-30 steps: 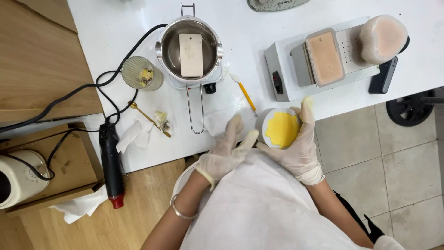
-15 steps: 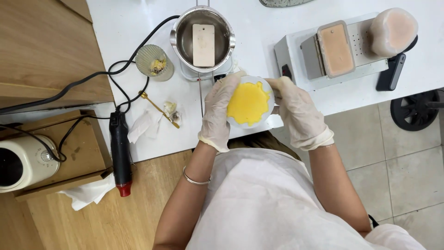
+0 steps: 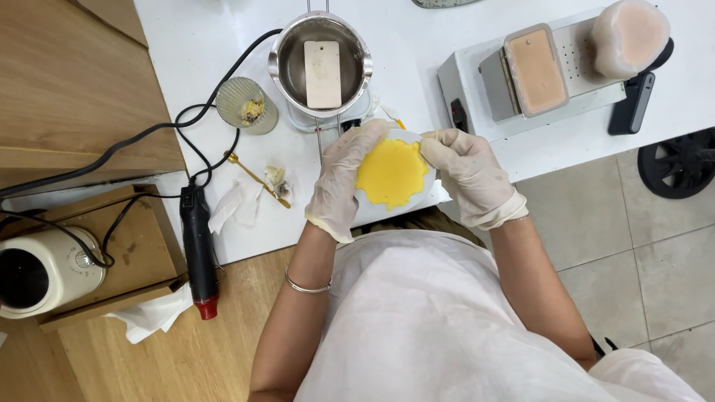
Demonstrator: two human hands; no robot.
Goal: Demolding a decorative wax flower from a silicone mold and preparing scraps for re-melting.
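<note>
White table (image 3: 223, 30): spans the upper frame; wooden surfaces at 9 and 7 o'clock, tiled floor at 4 o'clock.

White flat appliance (image 3: 477, 82): on the table at 1 o'clock, carrying a rectangular container of pinkish material (image 3: 535, 71) and a pale rounded lump (image 3: 629, 37); a black handset-like object (image 3: 629, 103) lies just beside it.

Cream jar-like appliance (image 3: 45, 272): at 8 o'clock on a low wooden shelf, black cord attached.

Steel pot (image 3: 320, 63): at 12 o'clock, on a small stand, a pale rectangular slab inside.

Black heat tool with red tip (image 3: 199, 257): at 8 o'clock, overhanging the table edge, cord looping upward.

Left hand (image 3: 339, 182), gloved: fingers curled round the left rim of the small white dish (image 3: 426, 179).

Right hand (image 3: 473, 175), gloved: gripping the right rim of the same dish.

Small white dish: centre frame, held above the near table edge just below the pot, filled with yellow wax-like material (image 3: 391, 173).

Ribbed glass cup (image 3: 244, 104): at 11 o'clock, near the pot, residue inside.

Crumpled tissue (image 3: 234, 205): near the heat tool.

Gold spoon (image 3: 257, 179): between the tissue and the left hand.
</note>
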